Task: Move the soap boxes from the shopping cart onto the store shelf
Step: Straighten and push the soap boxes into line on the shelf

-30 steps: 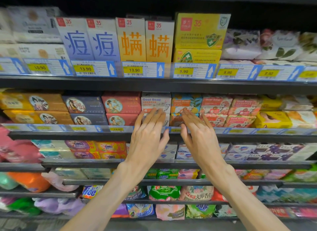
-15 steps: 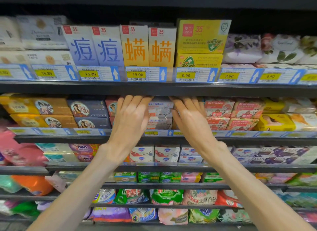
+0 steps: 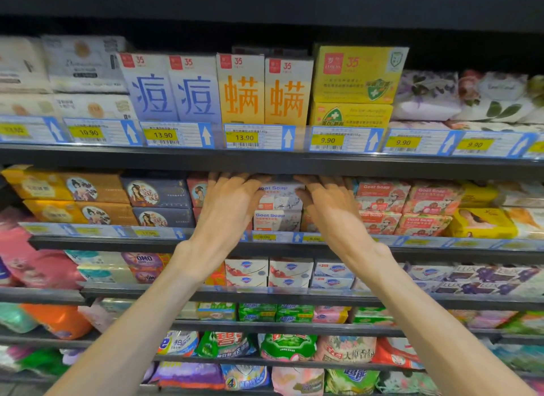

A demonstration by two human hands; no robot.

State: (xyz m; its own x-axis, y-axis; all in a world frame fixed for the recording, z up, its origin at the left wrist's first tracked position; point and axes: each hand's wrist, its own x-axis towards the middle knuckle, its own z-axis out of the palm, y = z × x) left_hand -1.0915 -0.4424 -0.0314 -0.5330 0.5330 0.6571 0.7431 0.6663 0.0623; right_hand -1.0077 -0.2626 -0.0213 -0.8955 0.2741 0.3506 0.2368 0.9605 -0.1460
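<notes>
Two white Goat Soap boxes (image 3: 278, 207) sit stacked on the second store shelf (image 3: 294, 242), at the middle. My left hand (image 3: 229, 210) lies against the stack's left side and my right hand (image 3: 329, 213) against its right side. The fingers of both hands are stretched out into the shelf, with the tips in the shadow under the shelf above. Neither hand curls round a box. The shopping cart is out of view.
Red Goat Soap boxes (image 3: 382, 198) stand right of the stack, dark blue and red portrait boxes (image 3: 159, 195) to its left. The shelf above carries tall blue, orange and yellow boxes (image 3: 241, 92) behind price tags. Lower shelves hold more soap and detergent bags.
Both hands have pushed up and deeper into the second shelf, from in front of the Goat Soap stack to either side of it. The view has drawn closer.
</notes>
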